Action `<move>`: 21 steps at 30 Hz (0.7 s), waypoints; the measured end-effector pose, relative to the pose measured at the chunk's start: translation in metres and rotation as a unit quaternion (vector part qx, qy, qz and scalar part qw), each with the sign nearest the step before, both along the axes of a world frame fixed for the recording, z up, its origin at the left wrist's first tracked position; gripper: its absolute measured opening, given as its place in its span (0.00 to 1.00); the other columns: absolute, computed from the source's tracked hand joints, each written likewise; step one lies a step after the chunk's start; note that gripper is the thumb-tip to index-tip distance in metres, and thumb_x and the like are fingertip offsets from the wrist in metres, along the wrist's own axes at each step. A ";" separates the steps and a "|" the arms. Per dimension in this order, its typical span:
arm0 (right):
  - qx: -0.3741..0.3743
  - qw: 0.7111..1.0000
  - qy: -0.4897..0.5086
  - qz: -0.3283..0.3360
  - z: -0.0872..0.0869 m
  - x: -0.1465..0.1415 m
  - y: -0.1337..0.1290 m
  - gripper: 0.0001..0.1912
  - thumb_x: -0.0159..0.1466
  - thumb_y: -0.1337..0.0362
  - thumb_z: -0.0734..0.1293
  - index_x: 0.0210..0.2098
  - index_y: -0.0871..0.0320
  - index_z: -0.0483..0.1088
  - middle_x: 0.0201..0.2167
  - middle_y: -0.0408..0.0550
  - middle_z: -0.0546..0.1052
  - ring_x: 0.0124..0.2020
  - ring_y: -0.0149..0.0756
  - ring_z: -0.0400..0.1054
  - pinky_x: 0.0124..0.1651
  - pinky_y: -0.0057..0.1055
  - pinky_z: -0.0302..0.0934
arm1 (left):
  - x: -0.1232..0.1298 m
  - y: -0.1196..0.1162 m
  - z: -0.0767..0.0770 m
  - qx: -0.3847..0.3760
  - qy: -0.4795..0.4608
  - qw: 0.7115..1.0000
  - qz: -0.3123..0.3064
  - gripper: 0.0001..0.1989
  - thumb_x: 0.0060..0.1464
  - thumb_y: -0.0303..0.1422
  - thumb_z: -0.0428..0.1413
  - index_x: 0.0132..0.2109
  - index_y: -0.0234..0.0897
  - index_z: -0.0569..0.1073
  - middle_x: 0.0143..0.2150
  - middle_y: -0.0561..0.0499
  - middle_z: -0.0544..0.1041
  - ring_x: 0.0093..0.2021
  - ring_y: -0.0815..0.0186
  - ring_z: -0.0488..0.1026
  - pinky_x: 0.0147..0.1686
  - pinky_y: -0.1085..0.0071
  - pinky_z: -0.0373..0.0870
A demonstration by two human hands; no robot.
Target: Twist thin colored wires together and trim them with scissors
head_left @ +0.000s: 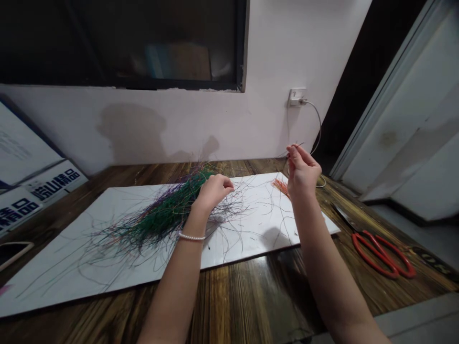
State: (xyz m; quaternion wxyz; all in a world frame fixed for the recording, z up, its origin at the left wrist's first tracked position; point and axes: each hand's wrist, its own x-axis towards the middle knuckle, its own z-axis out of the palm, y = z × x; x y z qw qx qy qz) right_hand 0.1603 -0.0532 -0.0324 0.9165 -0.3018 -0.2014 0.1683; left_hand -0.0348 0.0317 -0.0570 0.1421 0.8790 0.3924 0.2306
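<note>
A large tangled pile of thin wires [161, 210], green with purple and dark strands, lies across a white board [258, 239]. My left hand [215, 191], with a beaded bracelet at the wrist, is over the pile's right end. Its fingers are bent together, and what they hold, if anything, is too small to tell. Raised above the board's right side, my right hand [303, 169] pinches thin dark strands between thumb and fingertips. A small orange bundle [280, 187] rests on the board just left of my right forearm.
Red-handled scissors [383, 253] lie on the wooden table [229, 301] at the right. Boxes with printed lettering [39, 196] stand at the left, near a dark object with a pale rim [14, 253]. A cable [320, 126] hangs from the wall socket [297, 98].
</note>
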 end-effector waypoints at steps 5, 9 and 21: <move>0.005 0.999 0.035 -0.032 0.008 0.020 -0.015 0.07 0.47 0.70 0.74 0.27 0.58 0.76 0.25 0.40 0.78 0.23 0.19 0.68 0.23 0.14 0.62 | 0.001 0.004 -0.010 -0.042 0.070 0.997 -0.003 0.05 0.47 0.25 0.57 0.28 0.37 0.78 0.30 0.47 0.80 0.34 0.62 0.75 0.33 0.72 0.66; 0.026 0.998 0.023 -0.046 0.012 0.027 -0.026 0.05 0.50 0.70 0.73 0.27 0.57 0.76 0.26 0.39 0.77 0.24 0.20 0.69 0.25 0.13 0.63 | 0.001 0.007 -0.020 -0.074 0.123 0.990 0.002 0.04 0.45 0.25 0.58 0.27 0.35 0.78 0.29 0.47 0.79 0.33 0.62 0.76 0.32 0.73 0.66; 0.027 0.998 -0.032 -0.037 0.020 0.027 -0.039 0.05 0.52 0.67 0.73 0.29 0.54 0.75 0.31 0.40 0.77 0.28 0.23 0.69 0.24 0.17 0.64 | 0.012 0.003 -0.037 -0.079 0.234 0.969 0.007 0.10 0.58 0.36 0.54 0.42 0.33 0.72 0.42 0.47 0.74 0.42 0.63 0.73 0.43 0.61 0.71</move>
